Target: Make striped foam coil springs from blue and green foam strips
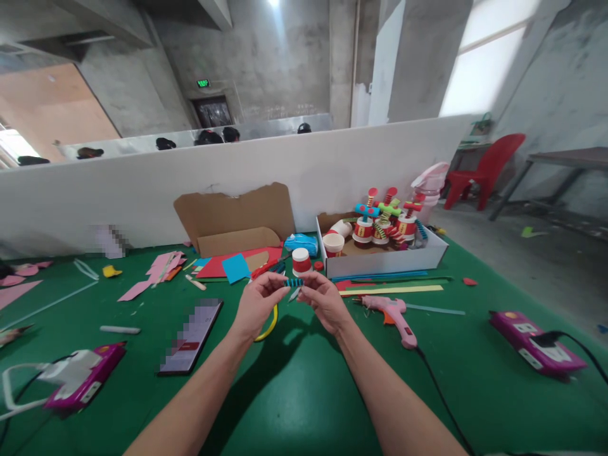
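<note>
Between my two hands, above the green table, a short blue-and-dark folded paper spring (294, 282) is held by its ends. My left hand (262, 299) pinches its left end with thumb and fingers. The right end sits in the closed fingers of my right hand (323, 297). Just behind stands an upside-down red and white paper cup (301, 260). Red-handled scissors (266, 268) lie partly hidden behind my left hand, and a yellow curved strip (270, 326) lies below it.
At the back right, a white box (380, 261) holds cup figures with paper-spring arms. A pink glue gun (393, 313) with a cord lies to the right. On the left are a phone (192, 335) and a purple power strip (88, 377); another purple power strip (536, 342) is far right.
</note>
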Tool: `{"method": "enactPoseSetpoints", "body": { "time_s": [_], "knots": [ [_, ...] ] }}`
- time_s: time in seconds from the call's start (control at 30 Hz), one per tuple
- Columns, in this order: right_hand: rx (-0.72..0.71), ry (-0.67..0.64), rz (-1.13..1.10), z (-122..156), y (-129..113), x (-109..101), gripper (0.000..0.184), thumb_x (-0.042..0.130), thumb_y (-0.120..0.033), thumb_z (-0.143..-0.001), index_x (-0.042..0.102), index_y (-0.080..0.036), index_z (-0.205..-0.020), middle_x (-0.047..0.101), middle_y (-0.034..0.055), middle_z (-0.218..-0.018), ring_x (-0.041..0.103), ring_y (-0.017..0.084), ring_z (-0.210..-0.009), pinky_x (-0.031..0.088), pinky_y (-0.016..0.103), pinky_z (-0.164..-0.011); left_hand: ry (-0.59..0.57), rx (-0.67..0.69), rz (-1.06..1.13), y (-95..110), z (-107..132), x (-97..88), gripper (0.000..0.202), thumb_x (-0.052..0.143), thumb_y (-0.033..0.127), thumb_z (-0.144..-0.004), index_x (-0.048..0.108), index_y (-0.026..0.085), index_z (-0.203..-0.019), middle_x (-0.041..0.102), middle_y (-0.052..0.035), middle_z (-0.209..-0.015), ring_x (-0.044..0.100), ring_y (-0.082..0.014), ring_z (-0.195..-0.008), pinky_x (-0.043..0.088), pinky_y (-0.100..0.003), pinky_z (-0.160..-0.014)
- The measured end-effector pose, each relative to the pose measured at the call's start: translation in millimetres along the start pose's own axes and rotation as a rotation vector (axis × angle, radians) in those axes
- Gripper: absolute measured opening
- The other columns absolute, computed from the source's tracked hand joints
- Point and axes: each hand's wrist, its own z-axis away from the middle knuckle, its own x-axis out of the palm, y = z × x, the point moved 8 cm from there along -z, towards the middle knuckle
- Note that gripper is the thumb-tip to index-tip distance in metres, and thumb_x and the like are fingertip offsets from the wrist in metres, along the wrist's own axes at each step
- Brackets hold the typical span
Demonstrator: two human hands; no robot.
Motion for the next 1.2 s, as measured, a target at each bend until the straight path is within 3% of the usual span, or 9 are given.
{"method": "enactPoseSetpoints", "body": {
  "time_s": [0.23,0.47,0.6,0.67,0.77,0.9,1.0,1.2],
  "knots": [
    [-0.072,0.037,0.19,-2,-3,-2,0.026,0.079,-0.029,-0.059,0.069,-0.02,-0.081,0.063,-0.0018,-0.067,0.059,0.012,-0.063,0.051,0.028,-0.067,-0.014,0.179,-0.228,15,4,-3.2,0.019,0.071,0.032,-0.066,0.067,0.021,-0.081,0.068,-0.0042,-0.083,0.059,-0.019,-0.08,0.047,-0.031,-0.078],
    [-0.065,0.032,0.168,-4,0,-4,0.027,0.078,-0.029,-0.059,0.069,-0.02,-0.083,0.066,-0.0009,-0.074,0.063,0.013,-0.069,0.051,0.029,-0.073,0.026,0.274,-0.335,29,14,-7.4,0.012,0.068,0.028,-0.069,0.067,0.023,-0.081,0.067,-0.0041,-0.085,0.059,-0.0204,-0.083,0.044,-0.031,-0.081],
    [0.066,0.075,0.21,-6,25,-11,0.035,0.076,-0.032,-0.059,0.066,-0.02,-0.09,0.064,-0.0025,-0.07,0.061,0.011,-0.058,0.052,0.027,-0.061,-0.011,0.242,-0.436,13,-1,-18.0,0.011,0.066,0.024,-0.067,0.064,0.022,-0.078,0.065,-0.0017,-0.078,0.057,-0.0178,-0.075,0.043,-0.028,-0.074],
    [0.151,0.095,0.314,-6,41,-16,0.028,0.075,-0.033,-0.06,0.064,-0.018,-0.082,0.062,-0.0036,-0.061,0.055,0.009,-0.048,0.047,0.024,-0.05,0.035,0.182,-0.501,-2,-19,-32.9,0.009,0.062,0.025,-0.069,0.061,0.022,-0.077,0.062,0.0002,-0.072,0.056,-0.0167,-0.069,0.042,-0.027,-0.069],
    [0.164,0.06,0.474,-6,54,-17,0.017,0.071,-0.031,-0.062,0.063,-0.016,-0.065,0.06,-0.003,-0.055,0.051,0.007,-0.043,0.042,0.02,-0.045,0.088,0.127,-0.597,-24,-53,-48.0,0.007,0.061,0.022,-0.067,0.058,0.021,-0.073,0.062,-0.0001,-0.068,0.056,-0.0174,-0.067,0.039,-0.027,-0.067],
    [0.138,0.064,0.498,-8,56,-21,0.017,0.067,-0.033,-0.063,0.063,-0.017,-0.063,0.06,-0.0029,-0.054,0.05,0.006,-0.042,0.041,0.019,-0.043,0.055,0.111,-0.721,-47,-92,-39.4,0.004,0.062,0.019,-0.065,0.06,0.021,-0.066,0.062,-0.0021,-0.066,0.054,-0.0183,-0.067,0.036,-0.028,-0.066],
    [0.134,0.083,0.467,-11,56,-26,0.02,0.068,-0.036,-0.061,0.062,-0.017,-0.062,0.06,-0.003,-0.053,0.049,0.006,-0.04,0.041,0.019,-0.042,0.056,0.13,-0.786,-55,-109,-30.0,0.002,0.065,0.023,-0.066,0.063,0.021,-0.065,0.06,-0.003,-0.063,0.054,-0.0202,-0.071,0.035,-0.028,-0.066],
    [0.128,0.069,0.487,-12,59,-23,0.02,0.068,-0.036,-0.062,0.062,-0.017,-0.063,0.061,-0.002,-0.055,0.05,0.007,-0.042,0.041,0.02,-0.043,0.001,0.14,-0.97,-58,-100,-25.0,0.011,0.057,0.023,-0.072,0.059,0.02,-0.062,0.06,-0.0049,-0.067,0.052,-0.0197,-0.069,0.032,-0.028,-0.063]
  ]
}}
